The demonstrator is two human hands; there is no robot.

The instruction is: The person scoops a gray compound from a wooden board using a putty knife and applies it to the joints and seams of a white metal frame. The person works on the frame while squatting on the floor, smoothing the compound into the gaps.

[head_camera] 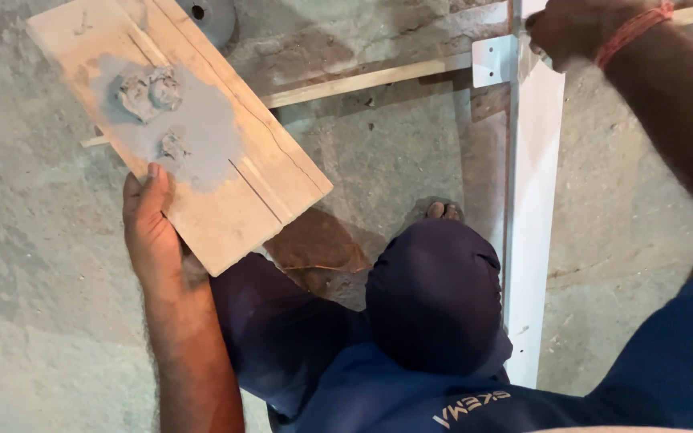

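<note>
Your left hand [152,232] grips the near edge of a wooden board [202,152], thumb lying flat on its top face, fingers hidden beneath it. The board is held up off the floor, tilted away toward the upper left of the view. It is made of planks joined side by side, with seams running lengthwise.

A patch of wet grey mortar [178,120] is spread over the middle of the board. 3 lumps sit in it: 2 close together near the far end, 1 smaller lump nearer your thumb.

Your right hand [575,32] is raised at the top right, closed around something at the top of a white upright strip [532,216]. You cannot tell what it has hold of; the fingers cover it. A red thread band [634,30] circles that wrist.

The white strip runs straight down the view, just right of your knee. A small white bracket plate [493,60] sits beside its upper end, where a thin wooden batten [362,80] meets it from the left.

Below is a rough grey concrete floor [34,321]. Your dark blue trouser knee [435,293] fills the lower middle, bare toes [443,211] showing just beyond it. A brown scrap [318,244] lies on the floor between knee and board.
</note>
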